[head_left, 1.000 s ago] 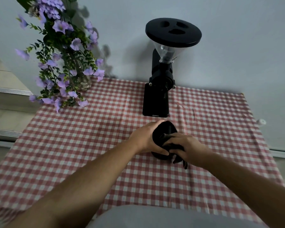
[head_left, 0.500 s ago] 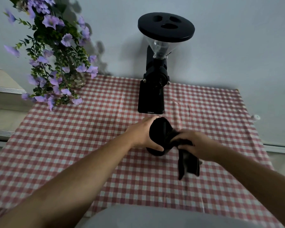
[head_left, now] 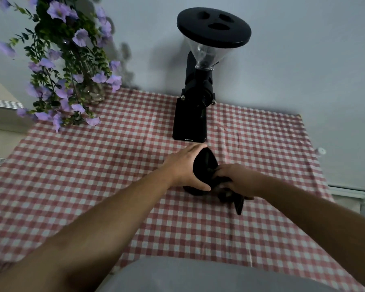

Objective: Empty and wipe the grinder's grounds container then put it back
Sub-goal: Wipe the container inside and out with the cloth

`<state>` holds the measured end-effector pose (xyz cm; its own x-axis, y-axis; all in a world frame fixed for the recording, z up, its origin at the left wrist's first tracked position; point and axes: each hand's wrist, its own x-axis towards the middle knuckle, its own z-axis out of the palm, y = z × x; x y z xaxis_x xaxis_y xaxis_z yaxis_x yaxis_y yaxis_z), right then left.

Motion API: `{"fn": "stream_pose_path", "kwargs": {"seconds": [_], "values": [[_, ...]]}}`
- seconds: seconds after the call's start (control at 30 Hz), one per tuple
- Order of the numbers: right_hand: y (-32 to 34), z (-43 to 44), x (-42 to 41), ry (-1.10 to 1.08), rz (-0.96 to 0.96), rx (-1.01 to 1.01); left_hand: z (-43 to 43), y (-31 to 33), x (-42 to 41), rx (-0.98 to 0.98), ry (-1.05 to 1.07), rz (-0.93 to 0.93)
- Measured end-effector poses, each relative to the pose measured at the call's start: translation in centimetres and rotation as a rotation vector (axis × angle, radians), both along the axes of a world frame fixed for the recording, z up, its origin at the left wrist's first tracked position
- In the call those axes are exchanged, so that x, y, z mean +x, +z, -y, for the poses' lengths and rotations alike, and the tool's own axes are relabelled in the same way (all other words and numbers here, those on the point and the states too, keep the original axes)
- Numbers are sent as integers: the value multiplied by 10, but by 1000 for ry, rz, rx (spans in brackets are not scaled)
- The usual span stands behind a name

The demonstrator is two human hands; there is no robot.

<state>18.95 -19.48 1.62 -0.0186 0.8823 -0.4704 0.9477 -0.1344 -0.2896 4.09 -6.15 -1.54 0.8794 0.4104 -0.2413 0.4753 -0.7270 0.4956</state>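
Left hand (head_left: 182,167) wrapped around tilted black grounds container (head_left: 203,168), just at 6 o'clock of grinder (head_left: 195,106); right hand (head_left: 235,180) clamped on dark cloth (head_left: 233,197) at container's mouth, above tabletop (head_left: 93,175).

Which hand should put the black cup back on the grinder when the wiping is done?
Probably the left hand. It already grips the grounds container, tilted above the tablecloth, with the grinder just beyond it. The right hand is busy holding the dark cloth at the container's mouth.
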Motion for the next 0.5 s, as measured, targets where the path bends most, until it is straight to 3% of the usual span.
{"fn": "stream_pose_path", "kwargs": {"seconds": [0.13, 0.37, 0.5], "values": [[-1, -10, 7, -27, 133, 37, 0, 3, -1, -22, 2, 5], [17, -5, 9, -255, -291, -91, 1, -1, -2, -1, -11, 30], [17, -12, 0, -364, -125, 140, 0, -3, -3, -21, -10, 36]]}}
